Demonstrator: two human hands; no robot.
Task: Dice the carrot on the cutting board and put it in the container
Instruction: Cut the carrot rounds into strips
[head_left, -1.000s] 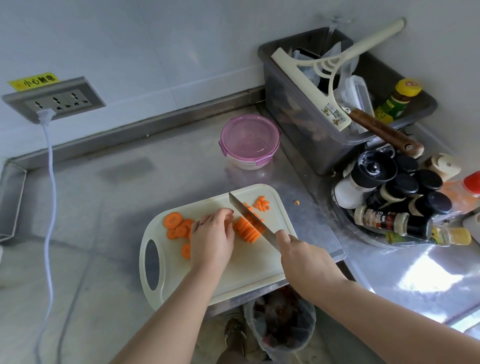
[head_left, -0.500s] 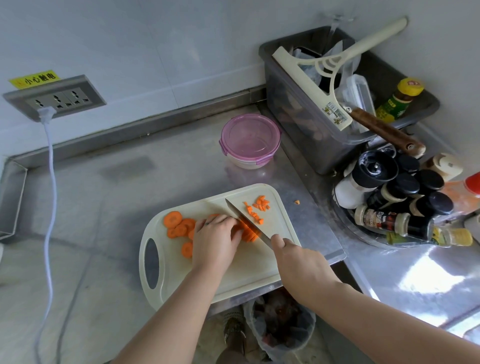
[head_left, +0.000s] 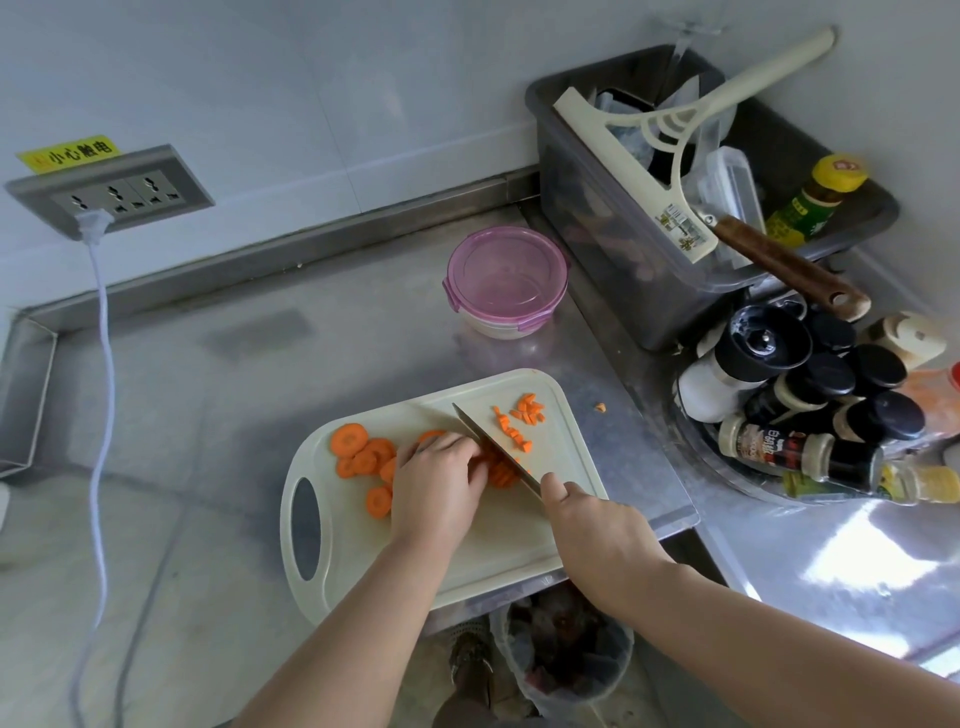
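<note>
Head view: you stood over the cutting board (head_left: 519, 545) on the bench (head_left: 260, 364).
Left hand: your left hand (head_left: 436, 488) had its fingers curled down on the carrot strips (head_left: 501, 470).
Right hand: your right hand (head_left: 597, 530) had its fingers wrapped round the knife (head_left: 488, 441), blade down in the strips.
Carrot: round slices (head_left: 358, 452) lay on the board's left, small bits (head_left: 524, 415) near its far right corner.
Container: the container (head_left: 506, 283) sat behind the board, pink lid on.
</note>
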